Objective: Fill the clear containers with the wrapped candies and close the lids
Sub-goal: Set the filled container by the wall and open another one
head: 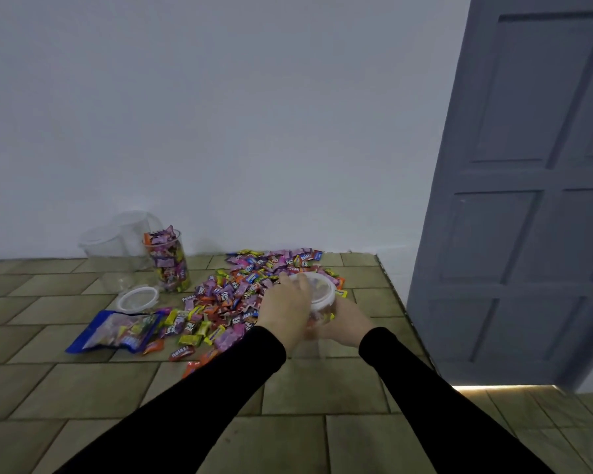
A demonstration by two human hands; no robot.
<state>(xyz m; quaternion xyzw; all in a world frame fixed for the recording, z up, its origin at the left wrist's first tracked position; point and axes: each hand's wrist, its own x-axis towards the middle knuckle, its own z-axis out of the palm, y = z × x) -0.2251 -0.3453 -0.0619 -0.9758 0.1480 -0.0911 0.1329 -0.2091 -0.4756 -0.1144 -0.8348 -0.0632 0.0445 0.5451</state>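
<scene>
Both hands meet on one clear round plastic container [317,304] packed with candies, at about five o'clock of the heap of colourful wrapped candies [243,289] spread over the tiled floor [83,388]. From below, the right hand [346,319] cups and grips the container's wall, while the left hand [285,302] lies curled over the white-rimmed clear lid [319,285], fingers bent down on its near edge; whether the lid is fully seated cannot be told. To close it well, I judge the right hand should keep the container level and still while the left presses evenly around the rim, checking that no wrapper is caught under the edge. Black sleeves cover both forearms, which reach forward from six o'clock and converge, wrists slightly raised. At ten o'clock of the heap stands a tall clear jar [168,261] filled with candies and without a lid, with a loose white-rimmed round lid [138,299] lying just beside it at its seven o'clock and empty clear containers [117,241] behind it against the wall. A blue candy bag [117,331] lies open at eight o'clock of the heap.
</scene>
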